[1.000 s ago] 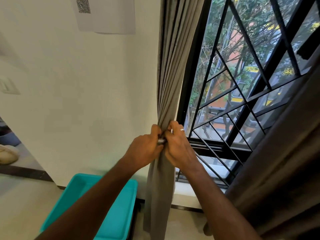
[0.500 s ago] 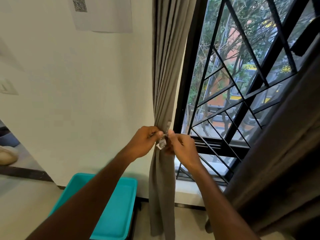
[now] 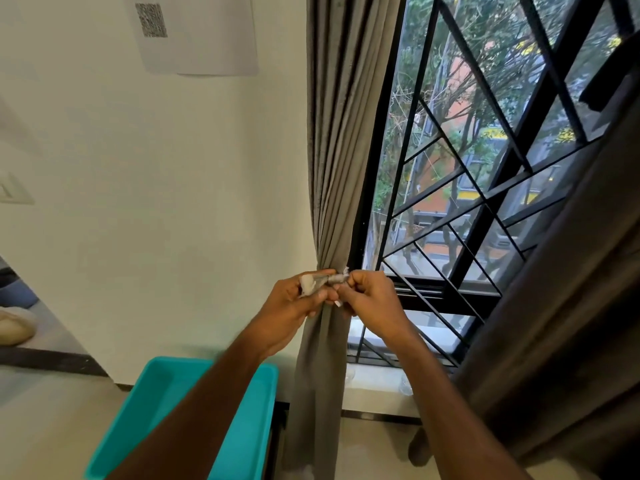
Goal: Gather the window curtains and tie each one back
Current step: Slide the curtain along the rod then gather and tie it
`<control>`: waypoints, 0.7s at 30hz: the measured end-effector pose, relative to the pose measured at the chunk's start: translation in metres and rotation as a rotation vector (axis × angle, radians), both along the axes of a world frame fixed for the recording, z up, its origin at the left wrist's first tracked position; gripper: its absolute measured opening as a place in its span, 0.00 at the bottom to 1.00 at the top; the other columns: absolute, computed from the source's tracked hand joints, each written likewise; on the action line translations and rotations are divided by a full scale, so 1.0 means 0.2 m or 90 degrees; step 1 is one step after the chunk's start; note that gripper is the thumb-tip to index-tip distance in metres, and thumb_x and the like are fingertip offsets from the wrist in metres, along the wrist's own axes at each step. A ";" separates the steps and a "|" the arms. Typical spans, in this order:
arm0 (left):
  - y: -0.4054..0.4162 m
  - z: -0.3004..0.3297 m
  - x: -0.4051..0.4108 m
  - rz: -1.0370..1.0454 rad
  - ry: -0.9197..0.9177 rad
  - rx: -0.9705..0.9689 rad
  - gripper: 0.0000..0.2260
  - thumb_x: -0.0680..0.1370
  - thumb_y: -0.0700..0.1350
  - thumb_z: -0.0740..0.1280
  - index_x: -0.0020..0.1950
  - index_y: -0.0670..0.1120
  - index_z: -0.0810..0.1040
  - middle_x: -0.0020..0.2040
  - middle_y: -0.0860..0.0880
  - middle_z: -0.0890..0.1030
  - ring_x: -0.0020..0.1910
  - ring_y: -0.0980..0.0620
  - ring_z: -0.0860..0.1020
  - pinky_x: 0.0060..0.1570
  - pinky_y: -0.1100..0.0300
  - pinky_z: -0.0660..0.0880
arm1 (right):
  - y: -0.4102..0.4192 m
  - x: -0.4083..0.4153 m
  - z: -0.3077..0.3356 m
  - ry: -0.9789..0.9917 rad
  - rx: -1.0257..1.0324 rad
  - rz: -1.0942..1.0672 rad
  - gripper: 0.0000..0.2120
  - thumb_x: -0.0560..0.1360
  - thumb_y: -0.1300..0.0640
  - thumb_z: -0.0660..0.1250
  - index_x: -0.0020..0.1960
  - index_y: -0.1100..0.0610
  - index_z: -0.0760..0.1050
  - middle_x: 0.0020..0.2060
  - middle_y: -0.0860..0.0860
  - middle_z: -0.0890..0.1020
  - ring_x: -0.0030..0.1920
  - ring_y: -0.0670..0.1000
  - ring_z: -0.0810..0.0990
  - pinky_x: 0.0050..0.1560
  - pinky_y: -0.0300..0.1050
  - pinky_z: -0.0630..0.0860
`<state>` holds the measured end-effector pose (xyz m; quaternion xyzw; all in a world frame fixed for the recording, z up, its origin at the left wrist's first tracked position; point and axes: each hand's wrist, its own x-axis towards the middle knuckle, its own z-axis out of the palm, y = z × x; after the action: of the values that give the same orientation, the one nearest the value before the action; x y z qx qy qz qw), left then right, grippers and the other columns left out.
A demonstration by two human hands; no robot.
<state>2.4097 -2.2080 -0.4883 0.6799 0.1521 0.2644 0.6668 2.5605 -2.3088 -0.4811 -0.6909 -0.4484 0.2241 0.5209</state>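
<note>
A grey-brown curtain [image 3: 341, 140] hangs gathered into a narrow bunch at the window's left edge. Across the bunch at its narrowest point runs a pale grey tie-back strip [image 3: 329, 280]. My left hand [image 3: 294, 306] grips the strip's wider pale end on the left side of the bunch. My right hand [image 3: 369, 299] pinches the strip's other, frayed end on the right side. Both hands sit in front of the curtain, knuckles nearly touching. A second, darker curtain [image 3: 561, 306] hangs loose along the right of the view.
A black metal window grille [image 3: 485, 209] fills the opening, with a pale sill [image 3: 377, 382] below it. A turquoise plastic bin [image 3: 242, 438] stands on the floor just left of the curtain's bottom. A sheet with a QR code [image 3: 194, 32] is stuck on the white wall.
My hands have drawn apart a little, pulling the two ends of the tie-back out sideways. The strip's pale end now shows in my left hand.
</note>
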 end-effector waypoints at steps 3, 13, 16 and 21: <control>-0.03 0.00 0.04 0.150 0.002 0.005 0.13 0.79 0.53 0.64 0.54 0.47 0.84 0.39 0.50 0.83 0.41 0.57 0.80 0.43 0.64 0.75 | 0.02 -0.02 -0.01 0.002 0.009 0.010 0.12 0.79 0.58 0.70 0.37 0.55 0.78 0.28 0.50 0.80 0.30 0.50 0.80 0.35 0.50 0.80; 0.01 0.28 0.24 0.422 -0.123 0.091 0.13 0.84 0.43 0.63 0.41 0.42 0.80 0.37 0.51 0.82 0.38 0.60 0.80 0.42 0.70 0.76 | 0.03 -0.02 -0.05 -0.287 0.138 -0.022 0.12 0.84 0.53 0.62 0.44 0.54 0.73 0.34 0.46 0.75 0.34 0.47 0.74 0.34 0.35 0.70; 0.03 0.36 0.29 0.445 -0.137 0.094 0.14 0.83 0.44 0.64 0.38 0.47 0.80 0.35 0.49 0.81 0.36 0.58 0.79 0.40 0.70 0.77 | 0.04 0.03 -0.12 -0.312 0.179 -0.039 0.12 0.84 0.54 0.62 0.43 0.56 0.74 0.34 0.47 0.74 0.34 0.48 0.74 0.34 0.37 0.71; 0.02 0.25 0.30 0.400 -0.093 0.104 0.13 0.82 0.42 0.66 0.38 0.46 0.81 0.34 0.49 0.81 0.35 0.57 0.78 0.41 0.65 0.77 | 0.01 0.09 -0.25 -0.335 0.146 -0.043 0.11 0.84 0.51 0.62 0.44 0.51 0.73 0.34 0.44 0.74 0.33 0.44 0.74 0.35 0.31 0.68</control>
<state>2.4697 -2.2048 -0.4373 0.6303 0.2842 0.5163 0.5052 2.5779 -2.3060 -0.5312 -0.6763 -0.5675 -0.0328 0.4686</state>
